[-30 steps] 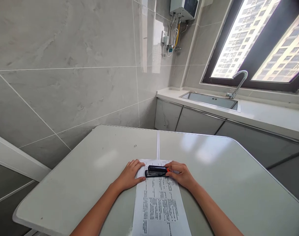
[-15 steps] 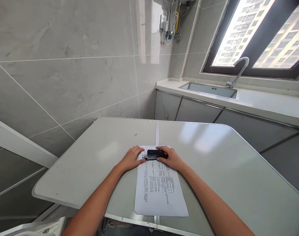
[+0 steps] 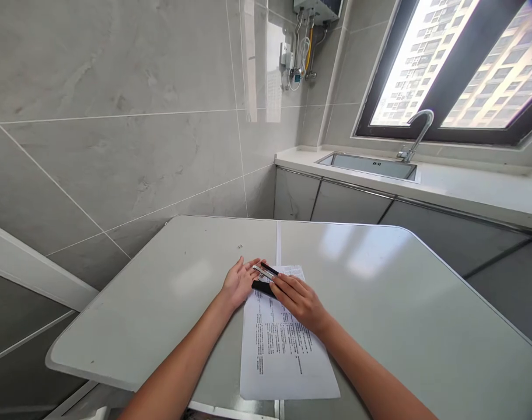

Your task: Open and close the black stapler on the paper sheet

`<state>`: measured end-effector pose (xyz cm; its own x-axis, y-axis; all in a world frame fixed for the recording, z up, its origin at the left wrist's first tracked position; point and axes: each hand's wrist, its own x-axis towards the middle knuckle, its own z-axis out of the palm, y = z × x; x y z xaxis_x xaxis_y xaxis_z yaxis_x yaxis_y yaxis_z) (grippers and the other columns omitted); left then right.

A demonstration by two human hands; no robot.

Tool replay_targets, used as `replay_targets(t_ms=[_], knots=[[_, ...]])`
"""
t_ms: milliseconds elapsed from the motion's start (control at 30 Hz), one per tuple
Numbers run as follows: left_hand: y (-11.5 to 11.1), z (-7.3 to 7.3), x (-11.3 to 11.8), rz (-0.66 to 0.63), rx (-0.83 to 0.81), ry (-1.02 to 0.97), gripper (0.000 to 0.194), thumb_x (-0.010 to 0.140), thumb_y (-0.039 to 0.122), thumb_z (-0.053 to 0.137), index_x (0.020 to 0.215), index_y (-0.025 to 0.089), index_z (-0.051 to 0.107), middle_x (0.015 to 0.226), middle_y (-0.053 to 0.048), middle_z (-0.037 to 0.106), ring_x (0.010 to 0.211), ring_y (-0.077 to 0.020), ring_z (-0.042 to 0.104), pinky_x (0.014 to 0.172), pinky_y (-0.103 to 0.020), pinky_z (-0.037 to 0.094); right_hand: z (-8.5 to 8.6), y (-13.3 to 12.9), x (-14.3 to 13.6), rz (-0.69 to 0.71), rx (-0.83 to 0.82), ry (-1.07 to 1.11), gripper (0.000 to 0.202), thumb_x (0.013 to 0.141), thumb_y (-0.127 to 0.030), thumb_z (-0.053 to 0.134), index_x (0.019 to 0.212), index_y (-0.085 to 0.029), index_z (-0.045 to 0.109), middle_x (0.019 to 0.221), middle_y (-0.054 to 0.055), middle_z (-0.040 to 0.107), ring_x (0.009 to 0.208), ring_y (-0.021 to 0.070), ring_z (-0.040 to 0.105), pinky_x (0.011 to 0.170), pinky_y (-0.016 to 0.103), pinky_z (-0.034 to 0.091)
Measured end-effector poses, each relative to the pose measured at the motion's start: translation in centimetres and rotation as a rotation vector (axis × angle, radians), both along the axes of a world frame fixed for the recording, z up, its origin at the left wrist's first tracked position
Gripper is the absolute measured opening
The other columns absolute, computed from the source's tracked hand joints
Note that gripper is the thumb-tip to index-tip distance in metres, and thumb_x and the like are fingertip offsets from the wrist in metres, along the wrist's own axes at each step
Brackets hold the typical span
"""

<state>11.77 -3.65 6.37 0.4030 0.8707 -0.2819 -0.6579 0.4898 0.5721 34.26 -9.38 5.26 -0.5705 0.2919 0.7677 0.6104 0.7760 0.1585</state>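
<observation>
A black stapler is held above the top part of a printed sheet of paper, its arms spread apart with a metal part showing between them. My right hand wraps round its right end from above. Turned partly palm up, my left hand is at the stapler's left end, fingers stretched out and apart; whether its fingertips touch the stapler is hard to tell. The paper lies on the pale folding table, across the seam.
Tiny bits of metal lie on the table beyond my left hand. Behind the table are a tiled wall, a counter with a sink and tap, and a window.
The stapler, flat on the paper before, is now lifted, tilted and opened up. My right hand has closed over it, and my left hand has turned its palm upward. The view has tilted slightly up.
</observation>
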Motion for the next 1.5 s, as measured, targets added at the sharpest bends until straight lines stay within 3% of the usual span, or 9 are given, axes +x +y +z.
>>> replay_targets(t_ms=[167, 333, 533, 667, 767, 933, 1200, 1333, 1500], knots=[[0.1, -1.6, -0.2, -0.011, -0.020, -0.130, 0.037, 0.104, 0.031, 0.044, 0.116, 0.004, 0.066, 0.124, -0.022, 0.069, 0.119, -0.0260, 0.067, 0.105, -0.037, 0.051, -0.6, 0.3, 0.2, -0.037, 0.088, -0.089, 0.041, 0.096, -0.003, 0.061, 0.134, -0.018, 0.064, 0.127, 0.009, 0.074, 0.124, 0.0230, 0.066, 0.100, 0.037, 0.059], [0.2, -2.1, 0.5, -0.009, 0.049, -0.079, 0.029, 0.101, 0.022, 0.048, 0.114, 0.005, 0.068, 0.118, -0.018, 0.072, 0.115, -0.0229, 0.069, 0.109, -0.035, 0.050, -0.9, 0.5, 0.2, -0.017, -0.041, 0.032, 0.046, 0.097, -0.003, 0.055, 0.138, -0.022, 0.062, 0.125, 0.008, 0.074, 0.124, 0.0231, 0.065, 0.100, 0.040, 0.059], [0.8, -2.5, -0.2, 0.278, 0.218, 0.197, 0.018, 0.094, 0.016, 0.060, 0.109, 0.011, 0.068, 0.123, -0.017, 0.071, 0.112, -0.0208, 0.070, 0.105, -0.036, 0.054, -0.3, 0.4, -0.1, -0.152, -0.602, 0.617, 0.027, 0.089, -0.021, 0.065, 0.115, -0.027, 0.073, 0.106, 0.007, 0.077, 0.100, 0.0279, 0.071, 0.089, 0.048, 0.058], [1.0, -2.3, -1.1, 0.467, 0.371, 0.399, 0.023, 0.096, 0.037, 0.067, 0.109, 0.017, 0.067, 0.117, -0.010, 0.070, 0.074, -0.0083, 0.066, 0.070, -0.023, 0.058, -0.3, 0.8, 0.3, -0.156, -1.032, 0.699, 0.022, 0.077, -0.030, 0.075, 0.098, -0.024, 0.075, 0.092, 0.003, 0.077, 0.083, 0.0243, 0.070, 0.080, 0.039, 0.056], [0.7, -2.2, -1.0, 0.441, 0.442, 0.514, 0.032, 0.096, 0.050, 0.065, 0.100, 0.018, 0.067, 0.081, 0.001, 0.061, 0.051, -0.0033, 0.045, 0.047, -0.016, 0.040, -0.5, 1.1, 0.5, -0.125, -1.138, 0.652, 0.024, 0.076, -0.031, 0.074, 0.098, -0.023, 0.070, 0.090, 0.001, 0.074, 0.082, 0.0225, 0.066, 0.078, 0.036, 0.053], [-0.4, -2.1, 0.1, 0.253, 0.484, 0.538, 0.039, 0.098, 0.056, 0.059, 0.090, 0.018, 0.065, 0.058, 0.008, 0.028, 0.045, -0.0050, 0.027, 0.042, -0.016, 0.026, -0.6, 1.2, 0.4, -0.133, -1.121, 0.584, 0.020, 0.077, -0.027, 0.068, 0.095, -0.023, 0.060, 0.090, -0.001, 0.067, 0.082, 0.0203, 0.060, 0.075, 0.033, 0.047], [-1.3, -0.8, 0.4, 0.208, 0.636, 0.612, 0.039, 0.100, 0.050, 0.056, 0.127, 0.023, 0.063, 0.084, 0.001, 0.055, 0.046, -0.0051, 0.039, 0.044, -0.021, 0.037, -0.5, 1.5, 1.3, -0.111, -1.162, 0.505, 0.024, 0.079, -0.030, 0.073, 0.099, -0.023, 0.062, 0.090, -0.001, 0.069, 0.080, 0.0191, 0.060, 0.074, 0.033, 0.048], [-2.0, -0.2, -0.1, 0.164, 0.793, 0.724, 0.039, 0.101, 0.048, 0.055, 0.132, 0.024, 0.056, 0.091, -0.002, 0.068, 0.045, -0.0057, 0.042, 0.049, -0.023, 0.040, 0.7, 1.2, 1.2, -0.072, -0.929, 0.548, 0.029, 0.084, -0.033, 0.075, 0.110, -0.024, 0.065, 0.108, 0.006, 0.071, 0.100, 0.0250, 0.064, 0.088, 0.041, 0.053], [-3.2, 0.1, -0.7, 0.037, 1.050, 0.947, 0.028, 0.097, 0.044, 0.062, 0.118, 0.026, 0.060, 0.097, -0.005, 0.076, 0.058, -0.0139, 0.058, 0.064, -0.029, 0.049, 3.1, 0.0, -0.8, 0.129, -0.657, 0.460, 0.035, 0.099, -0.024, 0.058, 0.133, -0.031, 0.063, 0.126, 0.009, 0.067, 0.115, 0.0250, 0.063, 0.098, 0.045, 0.056]])
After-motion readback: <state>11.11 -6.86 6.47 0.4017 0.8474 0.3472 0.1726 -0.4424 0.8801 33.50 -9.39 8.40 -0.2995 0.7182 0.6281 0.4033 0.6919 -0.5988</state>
